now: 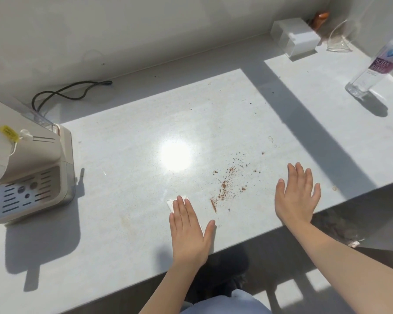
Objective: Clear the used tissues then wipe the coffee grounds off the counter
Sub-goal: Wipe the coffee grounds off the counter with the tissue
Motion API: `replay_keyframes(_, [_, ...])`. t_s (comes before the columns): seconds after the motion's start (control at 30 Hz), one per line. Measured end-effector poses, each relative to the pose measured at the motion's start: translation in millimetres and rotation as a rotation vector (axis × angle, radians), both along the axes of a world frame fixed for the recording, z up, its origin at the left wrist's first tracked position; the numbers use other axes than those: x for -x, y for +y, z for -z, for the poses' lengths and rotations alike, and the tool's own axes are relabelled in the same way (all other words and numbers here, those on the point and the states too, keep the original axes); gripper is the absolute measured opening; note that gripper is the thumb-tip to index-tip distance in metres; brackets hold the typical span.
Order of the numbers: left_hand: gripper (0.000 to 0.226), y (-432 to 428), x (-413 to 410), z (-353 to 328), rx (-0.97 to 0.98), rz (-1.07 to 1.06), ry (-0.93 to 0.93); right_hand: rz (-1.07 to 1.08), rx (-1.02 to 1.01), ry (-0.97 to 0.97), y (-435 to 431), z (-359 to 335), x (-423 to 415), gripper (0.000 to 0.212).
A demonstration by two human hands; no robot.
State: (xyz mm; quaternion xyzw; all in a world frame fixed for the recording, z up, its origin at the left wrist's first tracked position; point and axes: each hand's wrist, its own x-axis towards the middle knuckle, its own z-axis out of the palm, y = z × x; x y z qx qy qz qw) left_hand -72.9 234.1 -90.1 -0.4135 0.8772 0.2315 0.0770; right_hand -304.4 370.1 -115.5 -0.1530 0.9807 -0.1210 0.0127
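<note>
I am pressing my left hand flat, fingers together and extended, on a folded white paper tissue lying on the sunlit pale grey stone counter; only the tissue's far-left corner and a sliver by my thumb are showing. My right hand is resting open, fingers spread, palm down on the bare counter, gripping nothing. Between the two hands the scattered reddish-brown coffee grounds are trailing away from a thin brown streak just beside my left thumb.

To wipe well, I judge I should be keeping even pressure through the whole palm and sweeping rightward through the streak, gathering grains toward one spot rather than pushing them off the near edge. The right hand could be cupping at that edge to catch them.

I cannot tell how large the tissue is under my palm, nor whether it is damp. A bright glare patch may be hiding finer specks. The beige coffee machine is cut off at the left.
</note>
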Motion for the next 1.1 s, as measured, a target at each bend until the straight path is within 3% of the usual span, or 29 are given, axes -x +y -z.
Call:
replay_keyframes(0.2, [0.089, -26, -44, -3, 0.019, -0.182, 0.054, -0.003, 0.015, 0.006, 0, -1, -1, 0.055])
replay_keyframes(0.33, [0.075, -59, -78, 0, 0.039, -0.295, -0.025, 0.001, 0.018, 0.006, 0, -2, -1, 0.056])
replay_keyframes(0.63, [0.068, -132, -89, 0, 0.018, -0.259, -0.054, -0.002, 0.013, -0.001, -1, -3, -2, 0.056])
replay_keyframes(0.9, [0.061, -222, -21, -2, 0.025, 0.070, -0.128, 0.001, -0.014, -0.005, -2, -4, -1, 0.056])
replay_keyframes(1.1, [0.070, -195, 36, -5, 0.093, 0.639, -0.132, 0.002, -0.035, 0.010, -1, -1, 0, 0.056])
